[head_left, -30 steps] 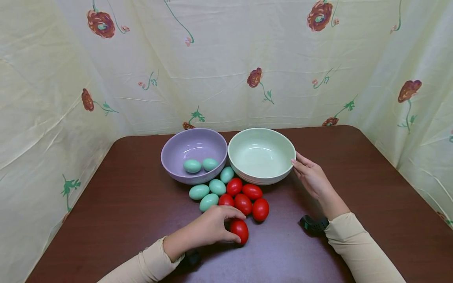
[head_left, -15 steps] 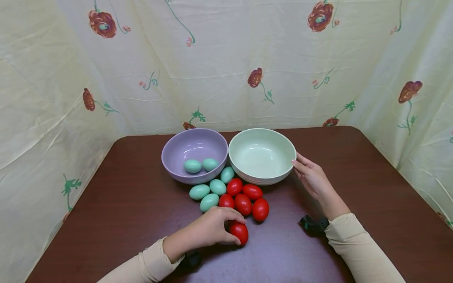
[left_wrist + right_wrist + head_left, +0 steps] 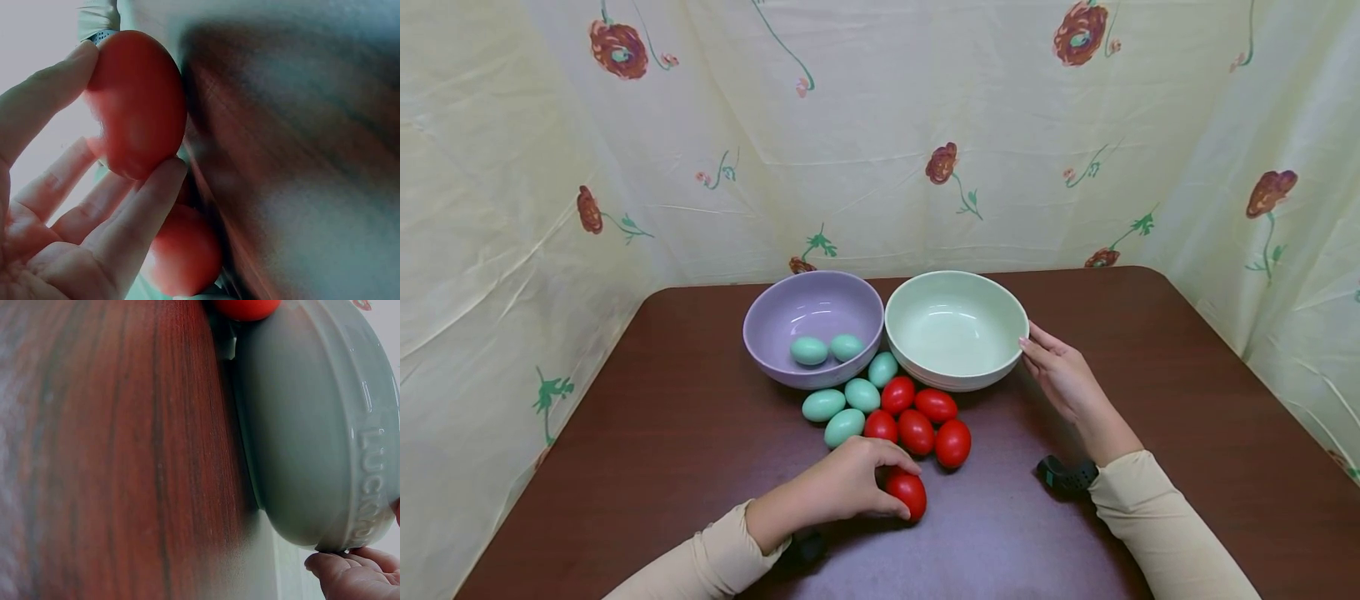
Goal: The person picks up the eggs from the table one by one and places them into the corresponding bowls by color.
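Left hand (image 3: pixel 857 477) pinches a glossy red egg (image 3: pixel 908 496) just nearer than the other red eggs (image 3: pixel 916 432), presumably against rolling, while from afar I see the right hand (image 3: pixel 1066 382), fingers extended, touching a round, glossy pale-green bowl (image 3: pixel 951 321), perhaps steadying it.

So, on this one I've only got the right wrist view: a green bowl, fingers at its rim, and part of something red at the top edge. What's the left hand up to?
Observer: The left hand holds a red egg between thumb and fingers.
Reviewer: Does anything stand beside the green bowl, out of my sight?
Observer: Yes, in the head view a purple bowl stands just to its left.
Reviewer: Is there anything inside that one?
Observer: Two mint-green eggs lie in it, side by side.
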`<state>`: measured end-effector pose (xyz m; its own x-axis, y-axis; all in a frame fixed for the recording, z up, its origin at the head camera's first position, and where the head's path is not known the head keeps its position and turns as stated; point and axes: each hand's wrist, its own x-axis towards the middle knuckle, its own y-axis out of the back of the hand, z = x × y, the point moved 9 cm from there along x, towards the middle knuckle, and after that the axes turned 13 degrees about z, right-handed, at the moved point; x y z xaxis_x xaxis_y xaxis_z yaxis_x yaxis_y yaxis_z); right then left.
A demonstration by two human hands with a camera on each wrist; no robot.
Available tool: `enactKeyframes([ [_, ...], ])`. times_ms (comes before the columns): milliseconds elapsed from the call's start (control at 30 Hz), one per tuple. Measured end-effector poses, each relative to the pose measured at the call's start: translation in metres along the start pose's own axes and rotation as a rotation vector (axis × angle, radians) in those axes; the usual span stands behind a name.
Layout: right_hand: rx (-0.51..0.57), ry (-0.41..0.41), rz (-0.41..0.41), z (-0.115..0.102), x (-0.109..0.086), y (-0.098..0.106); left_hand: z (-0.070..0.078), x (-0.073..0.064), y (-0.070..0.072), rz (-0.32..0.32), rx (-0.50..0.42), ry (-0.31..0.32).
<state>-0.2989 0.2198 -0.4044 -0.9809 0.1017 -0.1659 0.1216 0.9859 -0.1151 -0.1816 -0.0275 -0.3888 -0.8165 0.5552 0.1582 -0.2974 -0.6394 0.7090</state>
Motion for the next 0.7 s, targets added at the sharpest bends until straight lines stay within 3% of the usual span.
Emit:
enactKeyframes([
  [400,-0.011,-0.020,-0.006,0.003,-0.001,0.000,0.004,-0.003,0.005,0.018,-0.020,-0.005],
  [567,0.002,-0.015,-0.010,0.002,-0.001,-0.001,0.008,0.001,0.015,0.046,-0.033,-0.011],
  [700,0.004,-0.016,-0.012,0.002,-0.001,0.000,0.010,0.008,0.030,0.068,-0.041,0.020],
])
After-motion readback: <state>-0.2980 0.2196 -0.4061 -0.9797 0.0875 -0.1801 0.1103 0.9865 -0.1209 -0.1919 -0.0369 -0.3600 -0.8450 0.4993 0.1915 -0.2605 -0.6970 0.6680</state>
